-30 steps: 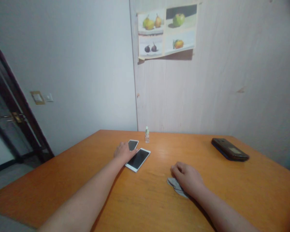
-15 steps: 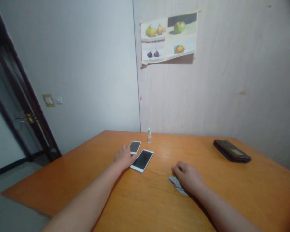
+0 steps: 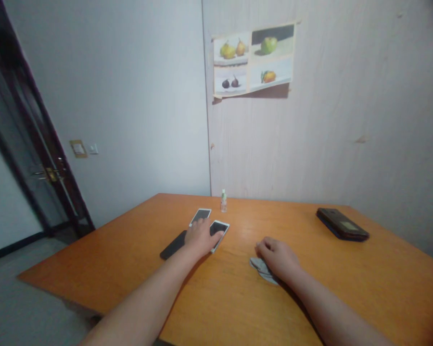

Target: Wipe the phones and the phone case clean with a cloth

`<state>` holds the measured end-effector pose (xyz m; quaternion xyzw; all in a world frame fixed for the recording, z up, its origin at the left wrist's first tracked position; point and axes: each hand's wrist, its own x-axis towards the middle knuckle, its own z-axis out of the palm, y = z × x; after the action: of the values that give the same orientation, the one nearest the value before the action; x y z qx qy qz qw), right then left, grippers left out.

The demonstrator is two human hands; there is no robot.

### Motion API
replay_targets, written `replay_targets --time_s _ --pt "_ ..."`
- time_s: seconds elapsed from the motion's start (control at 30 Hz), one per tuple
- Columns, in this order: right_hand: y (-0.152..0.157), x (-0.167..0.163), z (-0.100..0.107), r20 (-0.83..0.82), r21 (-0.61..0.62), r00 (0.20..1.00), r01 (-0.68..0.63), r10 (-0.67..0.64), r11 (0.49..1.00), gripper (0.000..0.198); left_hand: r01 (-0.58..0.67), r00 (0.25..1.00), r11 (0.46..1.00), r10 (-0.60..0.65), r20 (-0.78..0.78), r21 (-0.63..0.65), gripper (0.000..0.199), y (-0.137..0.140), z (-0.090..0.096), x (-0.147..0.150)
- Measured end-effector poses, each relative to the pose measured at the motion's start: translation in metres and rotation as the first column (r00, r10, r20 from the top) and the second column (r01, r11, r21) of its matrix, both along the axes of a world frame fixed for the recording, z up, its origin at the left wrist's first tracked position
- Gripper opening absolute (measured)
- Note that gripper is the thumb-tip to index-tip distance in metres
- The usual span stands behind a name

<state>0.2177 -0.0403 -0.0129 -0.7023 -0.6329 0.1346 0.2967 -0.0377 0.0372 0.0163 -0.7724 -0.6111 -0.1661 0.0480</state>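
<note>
A tiny bottle (image 3: 223,201) is standing up on the orange table (image 3: 238,307). On the near side of the bottle, a big white phone (image 3: 220,226) is lying flat with its dark screen facing up. The left hand (image 3: 202,236) is covering part of it. Its fingers are spreading out loosely and its thumb is pointing away from them; I cannot tell if they are gripping the phone. A small white phone (image 3: 201,215) is lying just left of the bottle. A flat black thing (image 3: 173,246) is lying nearer and farther left of the bottle, partly hiding behind the left hand. Nearer and to the right of the bottle, the right hand (image 3: 281,258) is resting over a gray cloth (image 3: 262,270). Its fingers are curling in; I cannot tell if they are holding the cloth. Well right of the bottle, a dark brown case (image 3: 342,224) is lying flat.
</note>
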Motion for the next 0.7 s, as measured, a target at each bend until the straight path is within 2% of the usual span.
replay_targets --time_s 0.07,0.2,0.27,0.37,0.5,0.6,0.7 --pt "0.004 0.003 -0.004 -0.067 0.029 0.998 -0.010 0.012 1.000 0.036 0.014 1.000 0.999 -0.014 0.008 -0.034 0.058 -0.004 -0.005 0.009" --pt "0.011 0.006 -0.012 -0.331 0.123 0.943 0.008 0.033 0.992 0.037 -0.014 0.999 0.999 0.016 0.031 -0.036 0.048 -0.006 -0.008 0.019" --pt "0.013 0.005 -0.013 -0.523 0.152 0.852 0.061 0.028 0.987 0.036 -0.012 0.999 1.000 0.013 0.045 -0.018 0.044 -0.005 -0.006 0.028" --pt "0.015 0.005 -0.010 -0.717 0.157 0.697 0.166 -0.003 0.974 0.033 0.059 0.992 0.998 -0.061 0.108 0.020 0.043 -0.007 -0.002 0.051" --pt "0.017 0.013 -0.005 -0.807 0.153 0.589 0.278 -0.043 0.948 0.034 0.147 0.975 0.989 -0.147 0.167 0.014 0.044 -0.014 -0.004 0.092" --pt "0.019 0.021 -0.002 -0.811 0.158 0.582 0.321 -0.062 0.934 0.033 0.162 0.975 0.986 -0.157 0.159 -0.023 0.048 -0.018 -0.008 0.116" --pt "0.020 0.025 -0.002 -0.809 0.165 0.583 0.339 -0.069 0.926 0.033 0.172 0.972 0.984 -0.162 0.167 -0.045 0.051 -0.021 -0.009 0.124"
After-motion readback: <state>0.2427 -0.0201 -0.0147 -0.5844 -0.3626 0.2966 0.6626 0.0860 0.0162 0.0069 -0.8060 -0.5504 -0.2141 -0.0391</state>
